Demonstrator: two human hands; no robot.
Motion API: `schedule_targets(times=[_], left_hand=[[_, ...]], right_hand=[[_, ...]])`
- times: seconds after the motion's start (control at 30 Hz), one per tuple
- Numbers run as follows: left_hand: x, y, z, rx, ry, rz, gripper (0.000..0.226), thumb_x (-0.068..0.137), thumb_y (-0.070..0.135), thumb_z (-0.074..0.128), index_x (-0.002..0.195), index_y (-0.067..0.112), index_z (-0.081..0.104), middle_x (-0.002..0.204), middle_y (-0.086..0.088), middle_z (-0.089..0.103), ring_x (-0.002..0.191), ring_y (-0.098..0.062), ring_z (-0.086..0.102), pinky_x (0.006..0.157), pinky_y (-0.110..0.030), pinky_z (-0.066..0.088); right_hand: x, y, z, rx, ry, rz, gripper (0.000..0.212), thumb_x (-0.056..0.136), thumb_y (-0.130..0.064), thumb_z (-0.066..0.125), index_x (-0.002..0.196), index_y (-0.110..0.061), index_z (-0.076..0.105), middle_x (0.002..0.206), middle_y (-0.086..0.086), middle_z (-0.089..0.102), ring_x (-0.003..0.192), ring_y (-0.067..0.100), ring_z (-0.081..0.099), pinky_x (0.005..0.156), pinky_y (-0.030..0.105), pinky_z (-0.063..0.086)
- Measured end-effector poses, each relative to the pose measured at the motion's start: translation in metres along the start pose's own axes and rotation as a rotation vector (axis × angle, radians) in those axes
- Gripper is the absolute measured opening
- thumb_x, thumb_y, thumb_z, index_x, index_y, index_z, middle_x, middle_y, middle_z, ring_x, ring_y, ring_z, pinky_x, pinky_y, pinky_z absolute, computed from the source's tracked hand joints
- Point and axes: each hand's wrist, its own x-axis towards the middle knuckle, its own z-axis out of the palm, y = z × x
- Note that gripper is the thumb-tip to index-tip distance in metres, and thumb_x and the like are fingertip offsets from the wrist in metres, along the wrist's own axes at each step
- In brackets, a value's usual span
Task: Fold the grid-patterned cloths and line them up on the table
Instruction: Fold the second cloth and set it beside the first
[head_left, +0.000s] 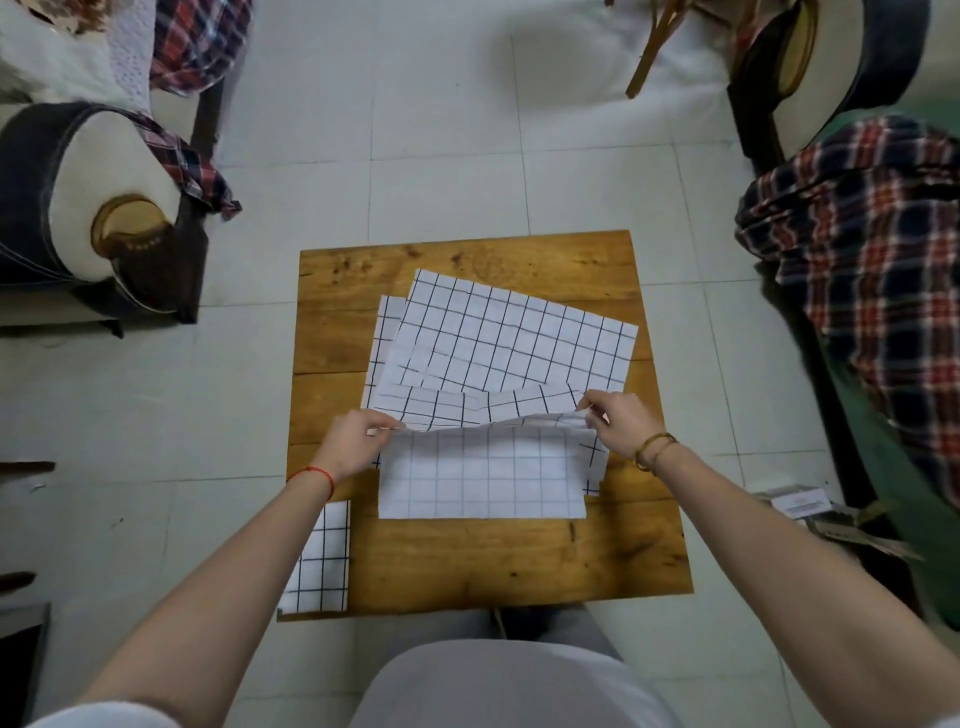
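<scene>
You held one grid cloth (483, 478) by its two upper corners over the wooden table (519, 561).

Both your forearms reached forward from the near edge, bare, and the wrists bent a little inward toward each other. Your left hand (356, 441), with a red string on the wrist, pinched the left corner of the cloth between thumb and fingers. Your right hand (618, 426), with thin bracelets on the wrist, pinched the right corner in the same way, fingers curled. The cloth hung from the two pinches and its lower edge lay flat on the table, near the middle. Behind it the pile of unfolded grid cloths (509, 343) lay spread on the far half. One folded cloth (322, 561) lay at the near left corner, partly under your left forearm.
</scene>
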Motion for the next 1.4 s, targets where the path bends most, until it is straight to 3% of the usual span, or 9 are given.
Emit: schedule_targets(times=[0.2,0.4,0.6,0.8,0.93,1.07,1.2,1.3,1.4], left_hand=[[-0.013,-0.035,0.051,0.055,0.023,0.050,0.024,0.089,0.000,0.058,0.101,0.009,0.076,0.109,-0.009,0.072,0.105,-0.023,0.064,0.096,-0.025,0.043],[-0.018,-0.072,0.093,0.180,-0.057,-0.041,0.026,0.094,0.013,0.055,0.111,0.022,0.072,0.127,-0.003,0.062,0.123,-0.026,0.045,0.108,-0.043,0.035],[-0.014,-0.093,0.110,0.183,-0.076,-0.061,0.031,0.092,0.007,0.052,0.107,0.024,0.073,0.129,-0.001,0.061,0.125,-0.023,0.045,0.107,-0.044,0.038],[0.010,-0.092,0.099,0.045,0.199,-0.155,0.029,0.092,0.005,0.047,0.094,0.021,0.072,0.105,-0.001,0.067,0.098,-0.019,0.061,0.090,-0.036,0.051],[0.038,-0.092,0.086,-0.111,0.435,-0.281,0.017,0.093,0.018,0.050,0.104,0.015,0.063,0.099,-0.006,0.065,0.091,-0.024,0.062,0.082,-0.039,0.055],[0.068,-0.093,0.079,-0.237,0.431,-0.447,0.024,0.090,0.037,0.052,0.093,0.014,0.060,0.092,-0.011,0.065,0.088,-0.027,0.063,0.082,-0.046,0.056],[0.084,-0.084,0.079,-0.342,0.353,-0.581,0.042,0.096,0.039,0.048,0.061,0.017,0.043,0.061,-0.005,0.047,0.065,-0.023,0.048,0.067,-0.030,0.046],[0.094,-0.086,0.084,-0.494,0.339,-0.627,0.037,0.093,0.039,0.053,0.064,0.017,0.048,0.060,0.001,0.044,0.059,-0.016,0.042,0.061,-0.025,0.039],[0.104,-0.090,0.087,-0.607,0.386,-0.611,0.016,0.089,0.032,0.062,0.093,0.017,0.068,0.085,0.002,0.063,0.084,-0.016,0.058,0.086,-0.031,0.051]], right_hand=[[-0.018,0.015,0.055,-0.069,-0.092,0.000,0.021,0.090,-0.013,0.048,0.102,-0.024,0.061,0.088,0.003,0.065,0.080,0.020,0.059,0.067,0.035,0.051],[-0.029,0.028,0.101,-0.155,-0.188,0.004,0.019,0.090,-0.024,0.049,0.106,-0.026,0.059,0.093,0.002,0.067,0.082,0.019,0.061,0.073,0.036,0.055],[-0.025,0.032,0.126,-0.153,-0.248,0.037,0.022,0.087,-0.037,0.047,0.103,-0.025,0.058,0.089,0.000,0.066,0.078,0.018,0.060,0.067,0.032,0.053],[0.004,0.027,0.122,-0.044,0.050,0.157,0.026,0.096,-0.027,0.041,0.086,-0.010,0.057,0.067,0.005,0.059,0.060,0.022,0.056,0.047,0.028,0.042],[0.035,0.022,0.114,0.224,0.295,0.396,0.023,0.095,-0.027,0.044,0.084,-0.010,0.054,0.073,0.006,0.059,0.065,0.024,0.056,0.055,0.032,0.046],[0.064,0.021,0.114,0.390,0.322,0.528,0.022,0.093,-0.031,0.051,0.085,-0.010,0.052,0.083,0.006,0.058,0.077,0.022,0.053,0.065,0.030,0.041],[0.082,0.022,0.120,0.436,0.314,0.589,0.025,0.091,-0.032,0.054,0.082,-0.009,0.052,0.069,-0.001,0.052,0.076,0.020,0.050,0.067,0.026,0.034],[0.091,0.021,0.124,0.469,0.350,0.595,0.016,0.088,-0.024,0.057,0.080,-0.010,0.055,0.069,-0.001,0.053,0.074,0.018,0.049,0.065,0.022,0.034],[0.100,0.022,0.124,0.549,0.402,0.605,0.010,0.085,-0.020,0.058,0.080,-0.011,0.057,0.071,-0.001,0.054,0.069,0.016,0.049,0.064,0.021,0.036]])
